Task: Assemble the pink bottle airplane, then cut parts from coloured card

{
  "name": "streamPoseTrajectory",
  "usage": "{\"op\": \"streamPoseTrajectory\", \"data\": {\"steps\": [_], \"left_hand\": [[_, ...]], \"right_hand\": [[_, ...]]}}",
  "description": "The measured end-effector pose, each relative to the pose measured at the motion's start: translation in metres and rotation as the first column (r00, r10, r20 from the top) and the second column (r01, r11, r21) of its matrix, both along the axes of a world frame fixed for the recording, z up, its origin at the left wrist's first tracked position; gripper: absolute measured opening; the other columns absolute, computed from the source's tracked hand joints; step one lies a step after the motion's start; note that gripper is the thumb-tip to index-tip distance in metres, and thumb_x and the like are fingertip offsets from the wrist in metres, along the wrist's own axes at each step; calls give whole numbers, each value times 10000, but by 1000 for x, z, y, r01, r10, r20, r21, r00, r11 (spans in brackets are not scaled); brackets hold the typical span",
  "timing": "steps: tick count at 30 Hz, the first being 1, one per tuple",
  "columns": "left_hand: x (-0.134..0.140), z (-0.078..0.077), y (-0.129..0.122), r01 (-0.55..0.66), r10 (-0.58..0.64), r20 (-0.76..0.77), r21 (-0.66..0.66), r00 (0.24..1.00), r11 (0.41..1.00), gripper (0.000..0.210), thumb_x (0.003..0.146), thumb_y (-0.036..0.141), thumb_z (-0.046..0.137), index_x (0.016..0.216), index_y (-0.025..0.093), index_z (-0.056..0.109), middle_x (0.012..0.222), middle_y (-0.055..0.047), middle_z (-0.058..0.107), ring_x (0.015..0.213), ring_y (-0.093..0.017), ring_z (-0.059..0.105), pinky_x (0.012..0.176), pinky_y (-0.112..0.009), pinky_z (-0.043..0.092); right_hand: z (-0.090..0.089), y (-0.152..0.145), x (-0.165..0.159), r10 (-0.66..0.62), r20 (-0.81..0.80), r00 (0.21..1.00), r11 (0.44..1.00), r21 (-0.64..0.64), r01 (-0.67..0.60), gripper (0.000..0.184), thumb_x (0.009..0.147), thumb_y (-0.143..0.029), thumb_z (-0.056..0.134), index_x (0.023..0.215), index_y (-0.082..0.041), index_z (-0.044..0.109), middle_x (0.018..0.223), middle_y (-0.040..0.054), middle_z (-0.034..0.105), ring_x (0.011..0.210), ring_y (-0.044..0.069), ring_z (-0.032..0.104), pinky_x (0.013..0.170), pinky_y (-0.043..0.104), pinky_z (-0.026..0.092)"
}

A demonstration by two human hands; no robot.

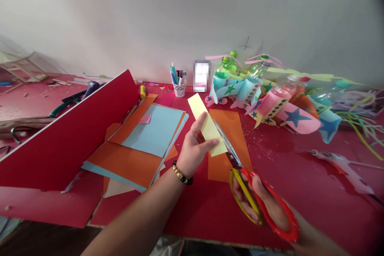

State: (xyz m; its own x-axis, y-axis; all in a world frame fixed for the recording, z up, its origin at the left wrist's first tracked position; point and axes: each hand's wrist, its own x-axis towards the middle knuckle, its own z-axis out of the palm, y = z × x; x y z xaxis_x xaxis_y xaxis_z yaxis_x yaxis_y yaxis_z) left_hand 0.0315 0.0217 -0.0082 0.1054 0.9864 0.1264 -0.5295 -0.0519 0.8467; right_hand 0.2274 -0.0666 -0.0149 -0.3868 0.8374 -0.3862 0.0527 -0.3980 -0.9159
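Between the thumb and fingers of my left hand [195,144] is a strip of pale yellow paper [207,126], tilted over the table. My right hand [268,198] grips a pair of scissors [235,160] with one red and one yellow handle. The blades are slightly apart and point up and left along the strip's right edge; whether they touch the paper I cannot tell. Beneath both lies a sheet of orange paper [231,136] on the red tabletop [192,212].
Left of my hands is a stack of blue and orange paper [150,128], beside a leaning red board [75,136]. A pen cup [179,89] and a phone [201,76] stand at the wall. Decorated bottle planes [273,100] and a glue gun [342,168] are on the right.
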Motion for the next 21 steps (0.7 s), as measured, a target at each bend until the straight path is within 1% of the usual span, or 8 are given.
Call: {"op": "streamPoseTrajectory", "data": {"steps": [2, 6, 10, 13, 17, 21], "left_hand": [[0, 2, -1, 26, -26, -10, -3, 1000, 1000, 865, 693, 164, 778, 1440, 321, 371, 1450, -62, 453, 1284, -286, 477, 1048, -437, 445], [0, 4, -3, 59, -59, -9, 2, 998, 998, 900, 695, 155, 779, 1456, 342, 336, 1477, -58, 422, 1304, -283, 457, 1064, -436, 431], [0, 5, -5, 93, -93, 10, 21, 996, 995, 908, 719, 170, 767, 1471, 365, 295, 1425, -48, 485, 1257, -288, 506, 1031, -454, 464], [0, 5, -5, 88, -88, 17, 25, 996, 996, 904, 719, 169, 767, 1469, 362, 299, 1433, -41, 478, 1252, -282, 511, 1024, -450, 473], [0, 5, -5, 84, -85, 26, 18, 996, 996, 907, 714, 158, 769, 1466, 355, 302, 1462, -40, 447, 1257, -270, 508, 1025, -427, 473], [0, 5, -5, 101, -101, 34, 4, 994, 995, 911, 716, 158, 766, 1472, 341, 291, 1422, -59, 492, 1212, -267, 544, 998, -427, 491]], "right_hand": [[1, 0, 0, -25, -34, 999, 1000, -3, 25, 562, 894, -693, 306, 904, -182, 539, 678, -4, 532, 397, 52, 358, 389, 206, 315], [2, 3, -1, -42, -60, 997, 999, 2, 42, 562, 881, -695, 345, 916, -178, 562, 682, 9, 543, 413, 65, 380, 393, 213, 327], [0, 5, -3, -33, -79, 996, 999, -3, 33, 556, 881, -694, 350, 907, -180, 560, 667, 1, 529, 412, 67, 379, 400, 220, 322], [-1, 5, -4, -39, -109, 993, 999, -12, 38, 530, 899, -669, 344, 911, -179, 547, 695, -2, 527, 416, 58, 378, 408, 217, 315], [2, 5, -9, -20, -132, 991, 1000, 5, 21, 537, 891, -688, 335, 890, -185, 522, 645, -30, 490, 395, 49, 335, 388, 204, 286], [5, 7, -11, 18, -116, 993, 999, 40, -13, 577, 854, -750, 307, 840, -200, 481, 590, -59, 438, 369, 45, 290, 365, 201, 271]]}}
